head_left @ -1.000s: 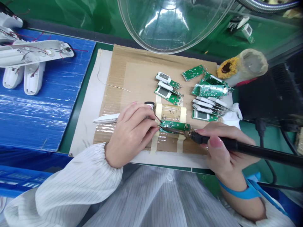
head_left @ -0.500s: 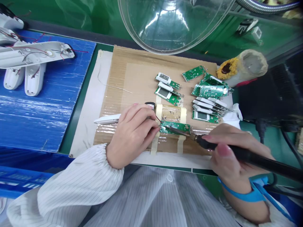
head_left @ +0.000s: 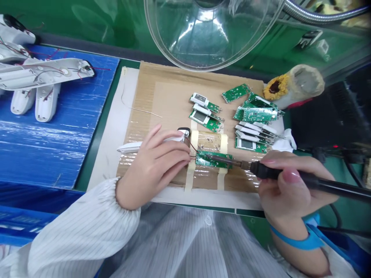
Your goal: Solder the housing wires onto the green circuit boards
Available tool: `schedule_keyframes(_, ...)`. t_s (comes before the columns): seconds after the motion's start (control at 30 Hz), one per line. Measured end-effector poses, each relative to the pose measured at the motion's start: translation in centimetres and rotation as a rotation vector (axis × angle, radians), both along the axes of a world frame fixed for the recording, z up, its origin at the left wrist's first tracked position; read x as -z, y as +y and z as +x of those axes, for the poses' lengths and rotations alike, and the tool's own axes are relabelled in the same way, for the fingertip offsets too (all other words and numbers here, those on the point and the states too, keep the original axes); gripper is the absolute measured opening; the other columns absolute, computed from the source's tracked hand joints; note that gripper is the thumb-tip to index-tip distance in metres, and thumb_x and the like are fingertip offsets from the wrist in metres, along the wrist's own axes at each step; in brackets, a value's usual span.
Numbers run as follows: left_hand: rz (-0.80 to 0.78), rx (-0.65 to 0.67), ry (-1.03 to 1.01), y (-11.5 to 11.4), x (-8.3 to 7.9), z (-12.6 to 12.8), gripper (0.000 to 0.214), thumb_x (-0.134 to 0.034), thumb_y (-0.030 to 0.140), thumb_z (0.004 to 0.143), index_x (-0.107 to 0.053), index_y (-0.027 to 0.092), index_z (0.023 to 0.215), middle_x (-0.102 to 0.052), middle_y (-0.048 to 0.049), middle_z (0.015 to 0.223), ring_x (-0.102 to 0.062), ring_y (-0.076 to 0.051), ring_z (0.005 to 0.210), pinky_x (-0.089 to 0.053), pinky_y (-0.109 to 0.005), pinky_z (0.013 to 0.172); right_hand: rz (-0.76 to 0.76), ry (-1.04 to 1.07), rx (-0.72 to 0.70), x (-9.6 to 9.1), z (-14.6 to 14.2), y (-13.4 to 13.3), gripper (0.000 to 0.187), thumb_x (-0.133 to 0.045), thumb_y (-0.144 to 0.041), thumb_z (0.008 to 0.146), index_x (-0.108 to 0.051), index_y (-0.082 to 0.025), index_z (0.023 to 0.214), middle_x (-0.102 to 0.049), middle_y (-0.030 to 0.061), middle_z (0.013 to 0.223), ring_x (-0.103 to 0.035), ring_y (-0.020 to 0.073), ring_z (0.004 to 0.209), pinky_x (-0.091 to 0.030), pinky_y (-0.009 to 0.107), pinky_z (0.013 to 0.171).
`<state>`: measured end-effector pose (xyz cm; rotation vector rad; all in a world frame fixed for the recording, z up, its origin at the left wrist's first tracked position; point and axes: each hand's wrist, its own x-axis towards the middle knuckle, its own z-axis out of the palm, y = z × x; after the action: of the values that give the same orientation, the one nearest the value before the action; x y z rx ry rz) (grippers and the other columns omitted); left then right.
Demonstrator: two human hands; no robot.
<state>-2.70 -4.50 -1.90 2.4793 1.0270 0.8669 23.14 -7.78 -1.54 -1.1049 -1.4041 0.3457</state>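
Note:
A small green circuit board (head_left: pixel 214 159) lies on a taped cardboard mat (head_left: pixel 171 96) in front of me. My right hand (head_left: pixel 286 185) is closed round the black handle of a soldering iron (head_left: pixel 304 179), whose metal tip rests on the board. My left hand (head_left: pixel 158 162) lies on a white plastic housing (head_left: pixel 130 146) just left of the board, fingers pinched on thin red wires (head_left: pixel 193 148) at the board's left edge.
Several more green boards with white displays (head_left: pixel 252 119) lie behind the work spot. A blue tray (head_left: pixel 43 146) at left carries white housings (head_left: pixel 43 75). A clear dome (head_left: pixel 208 31) hangs at the back. A tip-cleaning holder (head_left: pixel 295 83) and black cables are at right.
My right hand has drawn back to the right along the iron while the tip stays on the board. The view has shifted slightly; my left hand keeps its place.

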Motion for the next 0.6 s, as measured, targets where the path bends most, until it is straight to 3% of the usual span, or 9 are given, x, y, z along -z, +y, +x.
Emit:
schedule_keyframes(0.23, 0.052, -0.043, 0.009, 0.8, 0.7, 1.6, 0.01, -0.063, 0.016, 0.095, -0.069, 0.024, 0.094, -0.074, 0.0043, 0.091, -0.058, -0.02, 0.119, -0.026, -0.053, 0.12, 0.042, -0.04, 0.002, 0.2, -0.4, 0.6, 0.015, -0.062, -0.02, 0.085, -0.076, -0.024, 0.083, -0.069, -0.0008, 0.063, -0.059, 0.0147, 0.051, -0.04, 0.029, 0.041)
schedule_keyframes(0.37, 0.115, -0.063, 0.031, 1.0, 0.6, 1.8, 0.01, -0.063, 0.018, 0.094, -0.072, 0.019, 0.091, -0.068, -0.0048, 0.097, -0.058, -0.025, 0.111, -0.037, -0.054, 0.113, 0.067, -0.032, -0.015, 0.7, -0.7, 1.0, 0.013, -0.063, -0.021, 0.084, -0.075, -0.023, 0.08, -0.069, -0.0012, 0.063, -0.058, 0.0132, 0.052, -0.04, 0.027, 0.041)
schedule_keyframes(0.47, 0.084, -0.061, 0.057, 1.1, 0.0, 2.0, 0.013, -0.061, 0.017, 0.094, -0.073, 0.014, 0.09, -0.063, -0.0129, 0.111, -0.054, -0.03, 0.118, -0.044, -0.051, 0.107, 0.064, -0.056, -0.027, 0.7, -1.0, 1.3, 0.012, -0.064, -0.022, 0.084, -0.074, -0.024, 0.079, -0.066, -0.0019, 0.058, -0.056, 0.0128, 0.048, -0.037, 0.027, 0.039)
schedule_keyframes(0.6, 0.011, -0.047, 0.125, 1.3, -0.8, 2.2, 0.017, -0.055, 0.015, 0.097, -0.072, 0.014, 0.091, -0.061, -0.0143, 0.118, -0.054, -0.03, 0.12, -0.046, -0.049, 0.102, 0.014, -0.093, -0.075, 0.8, -1.1, 1.2, 0.012, -0.063, -0.018, 0.083, -0.074, -0.023, 0.083, -0.069, -0.0008, 0.066, -0.055, 0.0113, 0.048, -0.038, 0.026, 0.04)
